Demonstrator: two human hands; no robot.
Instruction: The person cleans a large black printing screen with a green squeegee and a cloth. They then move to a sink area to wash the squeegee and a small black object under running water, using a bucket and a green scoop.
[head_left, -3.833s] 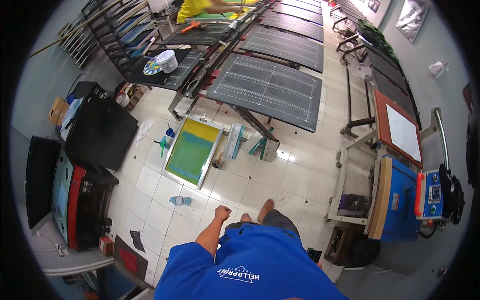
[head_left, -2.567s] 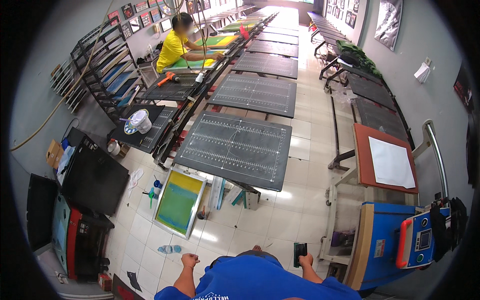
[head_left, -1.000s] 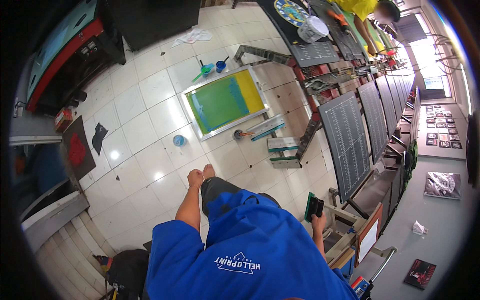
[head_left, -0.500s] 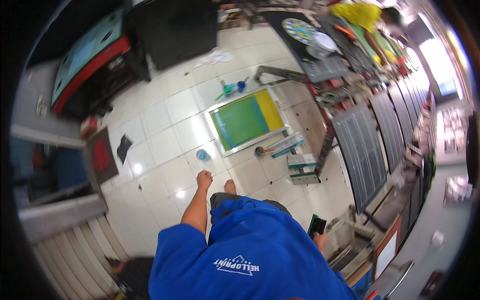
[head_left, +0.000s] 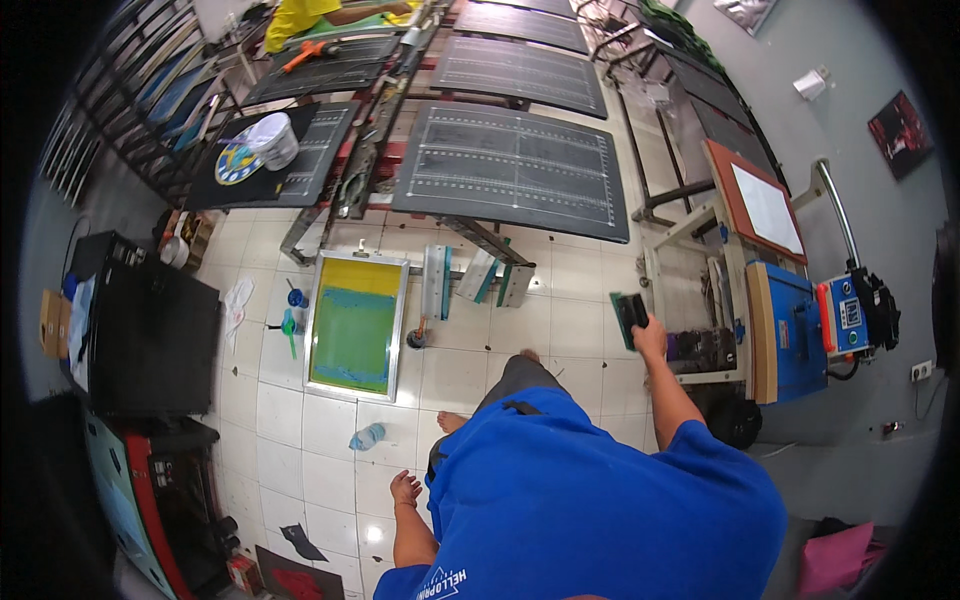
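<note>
My right hand [head_left: 650, 339] is raised out to the right and shut on a dark squeegee with a green edge [head_left: 629, 314], held above the tiled floor near a wheeled cart. My left hand [head_left: 405, 490] hangs low by my hip, fingers loosely apart and holding nothing. A printing screen with a green and yellow mesh [head_left: 357, 325] lies flat on the floor ahead to the left. Right in front stands a long black printing table [head_left: 515, 170] with white grid lines. My blue shirt fills the bottom of the view.
More black printing tables [head_left: 520, 70] run into the distance. A person in a yellow shirt [head_left: 300, 12] works at the far left table. A black cabinet [head_left: 150, 335] stands left, a blue and orange machine [head_left: 840, 315] right, and a small bottle [head_left: 367, 437] lies on the floor.
The view swung from looking down to the left back to facing the printing tables. My right hand rose out to the side with the squeegee; my left hand dropped to my hip.
</note>
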